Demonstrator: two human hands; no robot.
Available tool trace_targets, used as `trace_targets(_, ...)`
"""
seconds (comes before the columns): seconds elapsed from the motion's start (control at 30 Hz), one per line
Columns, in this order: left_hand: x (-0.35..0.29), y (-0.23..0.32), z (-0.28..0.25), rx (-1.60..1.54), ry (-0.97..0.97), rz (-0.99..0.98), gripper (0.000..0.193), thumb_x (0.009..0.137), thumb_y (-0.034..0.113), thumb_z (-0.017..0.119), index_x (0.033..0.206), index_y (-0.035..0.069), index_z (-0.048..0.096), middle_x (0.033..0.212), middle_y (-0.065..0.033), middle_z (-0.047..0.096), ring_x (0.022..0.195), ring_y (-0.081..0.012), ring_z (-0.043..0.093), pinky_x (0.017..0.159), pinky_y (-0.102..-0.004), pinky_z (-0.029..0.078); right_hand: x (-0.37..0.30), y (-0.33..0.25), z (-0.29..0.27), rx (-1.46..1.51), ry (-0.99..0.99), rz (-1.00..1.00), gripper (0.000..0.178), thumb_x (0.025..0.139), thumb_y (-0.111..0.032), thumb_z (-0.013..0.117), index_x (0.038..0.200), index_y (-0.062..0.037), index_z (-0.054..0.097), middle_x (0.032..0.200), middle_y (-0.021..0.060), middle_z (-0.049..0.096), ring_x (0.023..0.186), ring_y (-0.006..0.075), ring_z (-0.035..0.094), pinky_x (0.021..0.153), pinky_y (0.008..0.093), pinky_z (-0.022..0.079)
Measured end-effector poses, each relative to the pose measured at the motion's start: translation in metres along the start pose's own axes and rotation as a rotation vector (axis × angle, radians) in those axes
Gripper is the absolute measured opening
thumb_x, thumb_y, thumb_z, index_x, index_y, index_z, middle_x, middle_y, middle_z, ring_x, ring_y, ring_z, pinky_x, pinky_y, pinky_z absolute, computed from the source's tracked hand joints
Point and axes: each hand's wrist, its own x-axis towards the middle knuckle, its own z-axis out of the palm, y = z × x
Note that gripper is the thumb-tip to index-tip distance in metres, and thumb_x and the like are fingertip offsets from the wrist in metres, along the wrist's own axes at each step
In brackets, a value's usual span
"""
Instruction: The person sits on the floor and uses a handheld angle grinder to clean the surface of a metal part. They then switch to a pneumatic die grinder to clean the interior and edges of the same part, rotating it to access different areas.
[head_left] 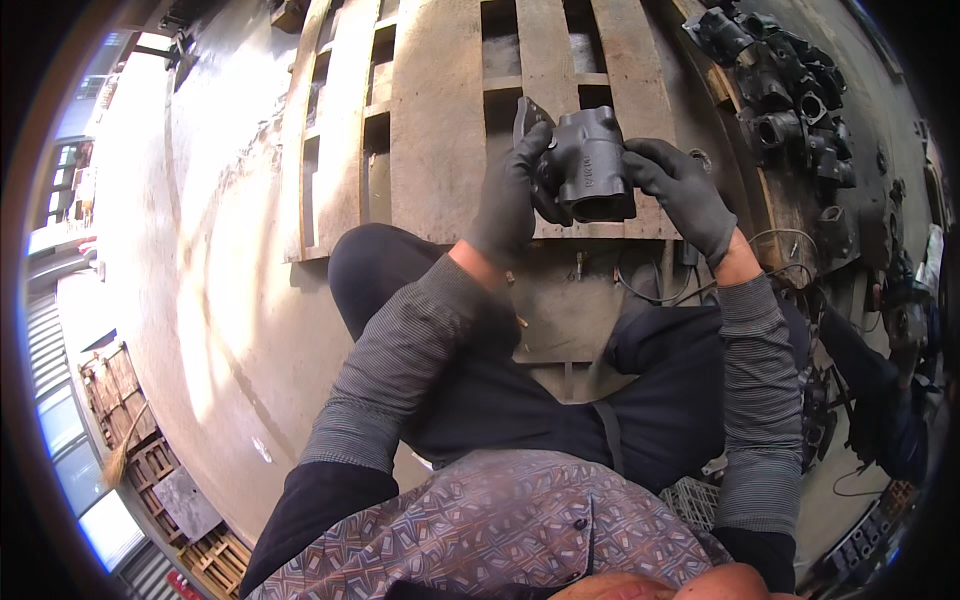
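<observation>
A dark grey cast metal housing [587,165] with a flange on its left side and a round bore facing me is held up above the near edge of a wooden pallet [437,120]. My left hand [508,190], in a dark work glove, grips the flange, its thumb near a bolt hole. On the opposite side, my right hand [690,195], gloved the same way, has its fingers closed against the housing's right end. The underside of the housing is hidden from me.
Several similar dark castings [775,85] are heaped at the far right beside the pallet. A thin cable [650,298] loops on the floor near my knees. At the left lie stacked pallets [165,470] and a broom [117,465].
</observation>
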Motion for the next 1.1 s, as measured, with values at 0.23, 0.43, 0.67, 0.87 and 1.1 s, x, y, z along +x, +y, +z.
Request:
trace_targets(0.23, 0.026, -0.024, -0.011, 0.002, 0.065, 0.025, 0.04, 0.104, 0.044, 0.059, 0.1, 0.005, 0.067, 0.075, -0.0053, 0.062, 0.065, -0.0146, 0.062, 0.053, -0.0292, 0.048, -0.003, 0.0, 0.02, -0.239, -0.11, 0.019, 0.073, 0.096, -0.035, 0.073, 0.155, -0.0075, 0.043, 0.127, 0.0195, 0.068, 0.111, 0.0288, 0.068, 0.095, 0.0396, 0.053)
trace_targets(0.43, 0.054, -0.055, -0.033, 0.049, -0.003, -0.166, 0.044, 0.108, 0.037, 0.056, 0.136, 0.002, 0.055, 0.121, -0.0087, 0.066, 0.11, -0.0184, 0.07, 0.093, -0.0306, 0.055, 0.018, 0.038, 0.031, -0.608, -0.037, 0.12, 0.064, 0.092, -0.026, 0.056, 0.152, -0.0064, 0.043, 0.119, 0.032, 0.068, 0.114, 0.0498, 0.064, 0.101, 0.0533, 0.049)
trace_targets(0.67, 0.057, -0.068, -0.018, 0.086, 0.053, -0.23, 0.038, 0.106, 0.044, 0.054, 0.112, 0.008, 0.065, 0.097, -0.0064, 0.07, 0.088, -0.0188, 0.069, 0.081, -0.0358, 0.058, 0.02, 0.066, 0.013, -0.522, -0.031, 0.24, 0.06, 0.089, -0.023, 0.057, 0.144, -0.0009, 0.054, 0.122, 0.03, 0.07, 0.12, 0.0447, 0.065, 0.103, 0.048, 0.05)
trace_targets(0.87, 0.058, -0.076, -0.004, 0.826, -0.094, 0.263, 0.049, 0.103, 0.048, 0.058, 0.109, 0.0, 0.068, 0.09, -0.0146, 0.071, 0.08, -0.0264, 0.071, 0.075, -0.0406, 0.057, 0.019, 0.065, -0.008, -0.454, -0.115, 0.26, 0.063, 0.087, -0.022, 0.06, 0.145, 0.0012, 0.055, 0.12, 0.0283, 0.071, 0.11, 0.0377, 0.071, 0.099, 0.0405, 0.053)
trace_targets(1.1, 0.06, -0.11, 0.017, 1.224, -0.163, 0.258, 0.049, 0.09, 0.038, 0.075, 0.113, -0.003, 0.062, 0.1, -0.0263, 0.073, 0.096, -0.043, 0.072, 0.086, -0.0504, 0.054, 0.035, 0.094, 0.004, 0.288, 0.004, 0.524, 0.055, 0.096, -0.054, 0.07, 0.116, -0.0026, 0.07, 0.099, 0.006, 0.069, 0.083, 0.0177, 0.068, 0.068, 0.0328, 0.056)
